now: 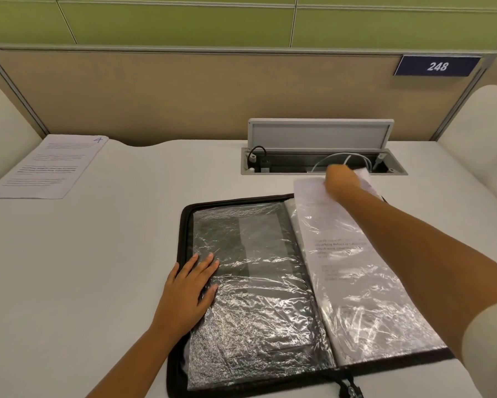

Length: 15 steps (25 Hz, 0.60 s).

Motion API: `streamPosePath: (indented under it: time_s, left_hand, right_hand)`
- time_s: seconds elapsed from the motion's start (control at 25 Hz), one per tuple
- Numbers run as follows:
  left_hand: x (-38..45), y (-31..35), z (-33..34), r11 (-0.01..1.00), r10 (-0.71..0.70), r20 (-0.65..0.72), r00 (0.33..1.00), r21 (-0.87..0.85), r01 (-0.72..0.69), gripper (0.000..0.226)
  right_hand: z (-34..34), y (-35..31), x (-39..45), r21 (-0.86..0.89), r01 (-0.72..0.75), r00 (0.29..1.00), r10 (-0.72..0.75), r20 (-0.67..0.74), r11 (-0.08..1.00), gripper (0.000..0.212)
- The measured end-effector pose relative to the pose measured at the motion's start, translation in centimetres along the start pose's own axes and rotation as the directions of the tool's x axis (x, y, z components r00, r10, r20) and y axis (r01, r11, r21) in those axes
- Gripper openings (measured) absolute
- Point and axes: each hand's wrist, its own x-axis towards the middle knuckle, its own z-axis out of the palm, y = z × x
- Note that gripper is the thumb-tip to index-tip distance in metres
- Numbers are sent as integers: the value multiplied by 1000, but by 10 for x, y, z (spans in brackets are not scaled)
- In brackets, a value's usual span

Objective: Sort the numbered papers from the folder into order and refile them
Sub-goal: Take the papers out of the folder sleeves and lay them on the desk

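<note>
A black zip folder (181,225) lies open on the desk, its pages crinkled clear plastic sleeves. My left hand (188,288) rests flat on the empty left-hand sleeve (255,297). My right hand (339,182) grips the top edge of a printed paper (307,191) that sticks out of the right-hand sleeve (356,282) at the far end. The number on that paper is hidden by my hand. A separate printed sheet marked 4 (51,166) lies flat at the desk's far left corner.
An open cable well (322,165) with a raised grey lid (319,136) and white and black cables sits just beyond the folder. A beige partition (184,96) with a 248 sign (437,66) closes the desk's back. White side panels stand left and right.
</note>
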Motion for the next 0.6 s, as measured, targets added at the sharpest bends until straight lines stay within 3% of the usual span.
streamPosePath:
  time_s: [0.16, 0.28, 0.4, 0.52, 0.6]
  left_hand:
    - [8, -3, -4, 1000, -3, 0, 1000, 10, 3, 57]
    - [4, -3, 1, 1000, -1, -2, 1000, 17, 1, 57]
    - [2, -3, 1, 1000, 6, -18, 1000, 17, -5, 55]
    - [6, -4, 0, 999, 24, -26, 999, 27, -23, 55]
    - [6, -3, -1, 1000, 14, -16, 1000, 27, -13, 54]
  right_hand:
    - [-56, -5, 24, 284, -38, 943, 128, -307, 958, 23]
    - [-95, -12, 30, 491, 17, 884, 216, -414, 871, 21]
    - [-126, -22, 28, 585, 154, 812, 235, -534, 796, 21]
    - [-149, -33, 19, 631, 386, 749, 170, -640, 673, 14]
    - [-152, -45, 3, 581, 450, 730, 95, -676, 678, 17]
